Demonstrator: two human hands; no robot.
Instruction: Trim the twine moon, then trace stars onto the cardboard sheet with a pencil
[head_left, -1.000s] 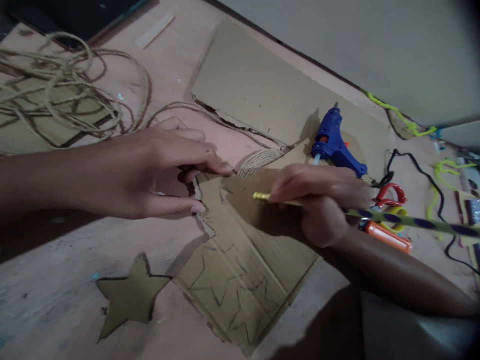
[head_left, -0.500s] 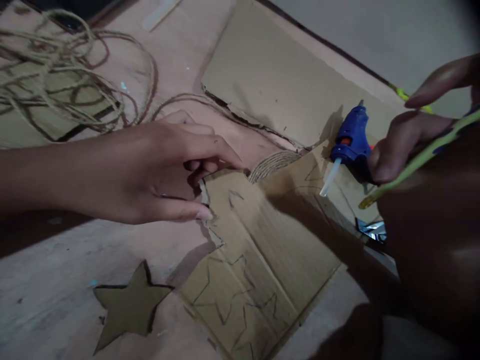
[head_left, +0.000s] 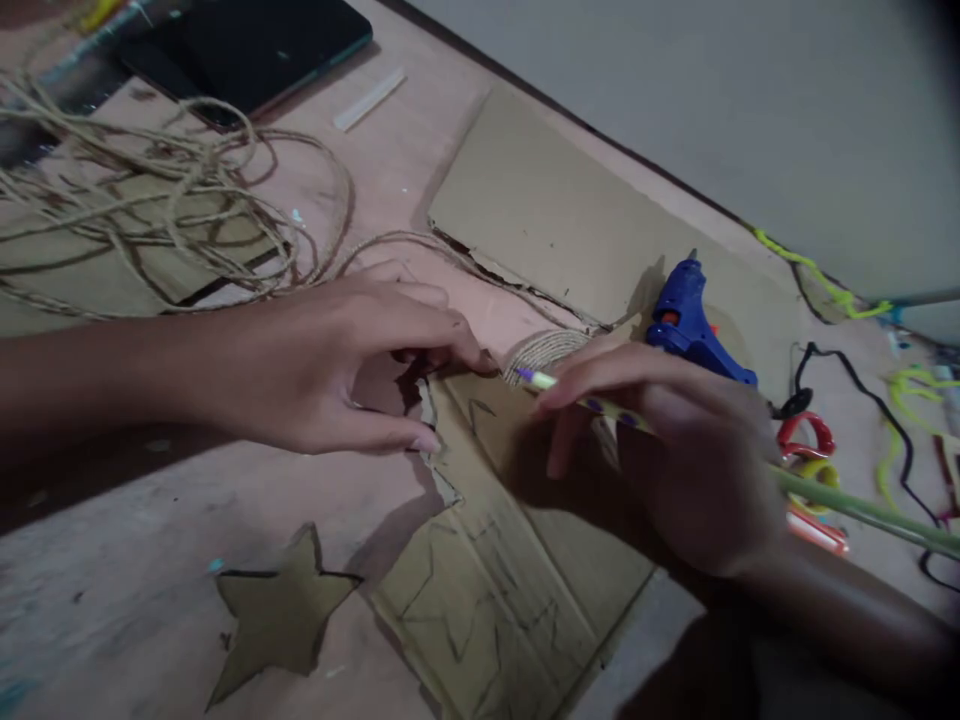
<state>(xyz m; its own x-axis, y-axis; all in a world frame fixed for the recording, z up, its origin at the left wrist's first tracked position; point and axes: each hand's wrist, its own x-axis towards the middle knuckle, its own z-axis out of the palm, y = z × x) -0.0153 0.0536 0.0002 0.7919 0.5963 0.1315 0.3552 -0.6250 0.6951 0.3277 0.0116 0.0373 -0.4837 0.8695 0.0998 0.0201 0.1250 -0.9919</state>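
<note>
A piece of cardboard (head_left: 555,530) with star outlines drawn on it lies in front of me. My left hand (head_left: 375,350) grips its torn left edge, thumb on top and index finger by the upper corner. In my right hand (head_left: 667,440) is a long pale green pencil (head_left: 626,415) with purple spots, its purple tip pointing left above the cardboard's upper edge. Just beyond that tip sits a flat coil of twine (head_left: 551,345), partly hidden by the hand and cardboard. Nearer me, on the left, lies a cut-out cardboard star (head_left: 281,610).
Loose twine (head_left: 217,200) is heaped at upper left, beside a black phone (head_left: 255,50) and a white glue stick (head_left: 371,98). A blue glue gun (head_left: 686,310) rests on a larger cardboard sheet (head_left: 540,190). Red scissors (head_left: 806,435) and yarn (head_left: 825,280) lie at right.
My right hand has come in from the right edge over the cardboard, turning the pencil so its purple tip points left. My left hand keeps its place on the cardboard. The view has shifted slightly.
</note>
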